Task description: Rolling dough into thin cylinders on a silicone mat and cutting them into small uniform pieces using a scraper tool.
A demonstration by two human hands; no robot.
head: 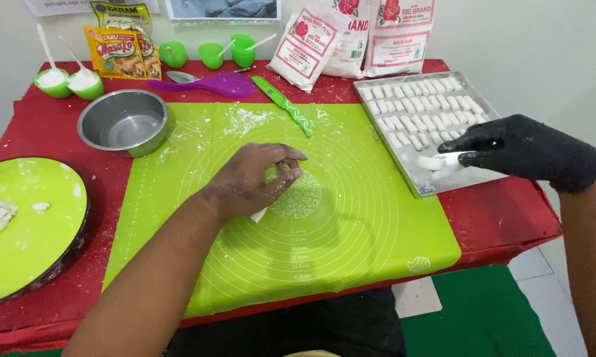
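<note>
Red cloth covers the bench (60, 304), with a green mat (351, 231) laid across its middle, against a pale wall. Most of the work looks done: the steel tray (422, 190) already carries rows of white dough pieces (417, 106), with bare room only at its near end. The gloved right hand (523, 149) pinches one piece (430, 162) at that end. The bare left hand (252, 182) rests curled on the mat over a white scrap; whether it grips it I cannot tell. A steel bowl (126, 122), knife (283, 104) and flour bags (351, 36) stand behind.

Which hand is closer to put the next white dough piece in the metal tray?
Right. The gloved right hand already reaches over the metal tray, by a dough piece. The bare left hand rests on the green mat.
</note>
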